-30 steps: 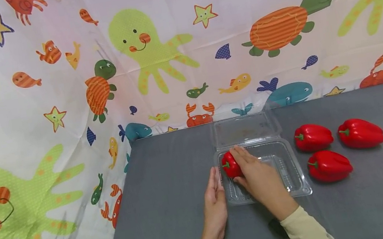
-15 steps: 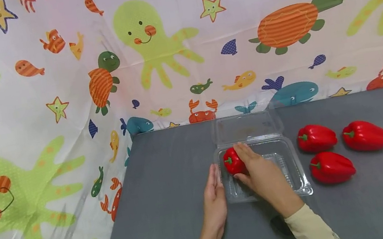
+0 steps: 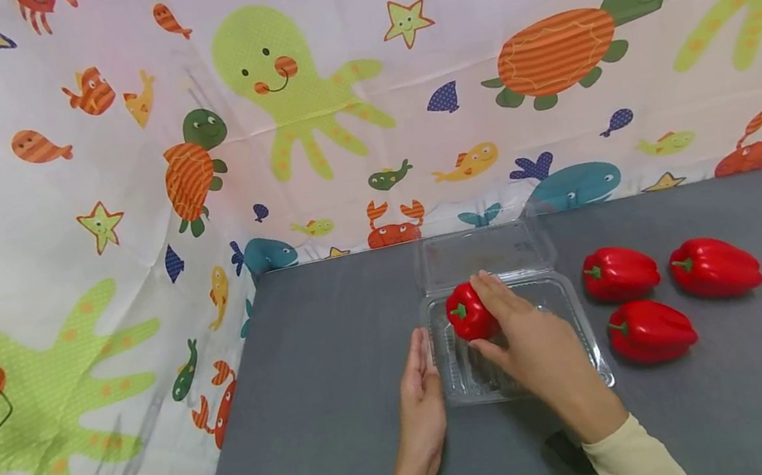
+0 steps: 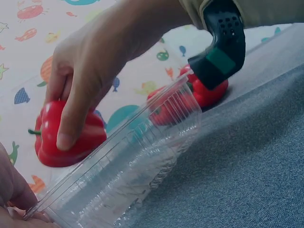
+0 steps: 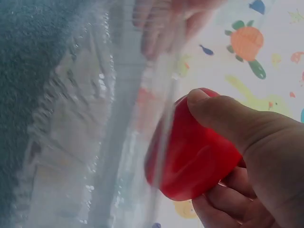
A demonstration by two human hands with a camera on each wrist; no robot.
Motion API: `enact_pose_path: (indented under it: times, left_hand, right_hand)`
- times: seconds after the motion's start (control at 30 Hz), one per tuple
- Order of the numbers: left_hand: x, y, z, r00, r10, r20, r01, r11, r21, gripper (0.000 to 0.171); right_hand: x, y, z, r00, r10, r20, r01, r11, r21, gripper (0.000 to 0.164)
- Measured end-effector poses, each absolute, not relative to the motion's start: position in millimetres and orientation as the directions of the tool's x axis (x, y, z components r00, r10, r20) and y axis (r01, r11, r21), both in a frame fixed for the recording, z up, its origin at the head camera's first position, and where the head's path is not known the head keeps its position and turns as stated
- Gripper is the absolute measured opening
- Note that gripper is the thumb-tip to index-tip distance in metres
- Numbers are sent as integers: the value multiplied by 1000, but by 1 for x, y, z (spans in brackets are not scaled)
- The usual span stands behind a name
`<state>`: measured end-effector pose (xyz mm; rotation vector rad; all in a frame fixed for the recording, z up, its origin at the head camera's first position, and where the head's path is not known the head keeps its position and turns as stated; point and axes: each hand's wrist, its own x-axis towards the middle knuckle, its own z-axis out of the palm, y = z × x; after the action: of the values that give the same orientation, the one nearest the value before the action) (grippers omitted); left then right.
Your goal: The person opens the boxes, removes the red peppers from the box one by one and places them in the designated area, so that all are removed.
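Note:
My right hand (image 3: pixel 547 348) grips a red bell pepper (image 3: pixel 468 315) from its right side, thumb on the near face and fingers over the far side. Its green stem points left. In the left wrist view the pepper (image 4: pixel 88 140) is above the rim of the clear plastic clamshell container (image 4: pixel 126 178). Flat against the container's left wall, my left hand (image 3: pixel 419 408) has its fingers straight. The container's lid (image 3: pixel 482 254) lies folded back at the far side. The right wrist view has the pepper (image 5: pixel 199 156) between thumb and fingers, partly behind the clear wall.
Three more red bell peppers (image 3: pixel 620 274), (image 3: pixel 715 266), (image 3: pixel 651 331) lie on the grey tabletop (image 3: pixel 339 345) right of the container. A cloth printed with sea animals (image 3: pixel 315 72) hangs behind and along the left side.
My right hand has raised the pepper from low at the container's left end and shifted it slightly right. My left hand stays at the container's side. The head view shifts a little.

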<state>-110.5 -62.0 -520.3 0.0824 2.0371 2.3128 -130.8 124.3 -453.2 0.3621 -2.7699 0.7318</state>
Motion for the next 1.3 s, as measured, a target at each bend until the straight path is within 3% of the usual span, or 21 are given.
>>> enact_pose_path:
  times: [0.5,1.3]
  left_hand:
    - [-110,-62,-523,-998,69,11,0,-152,988,62]
    - [-109,-61,-520,-995,97,11,-3,-141,990,63]
  right_hand:
    - [-115,145,-440,-896,-137,421,-320,858,-401,105]
    - [-98,182,-433,-878,-28,477,-256,871,-420,111]
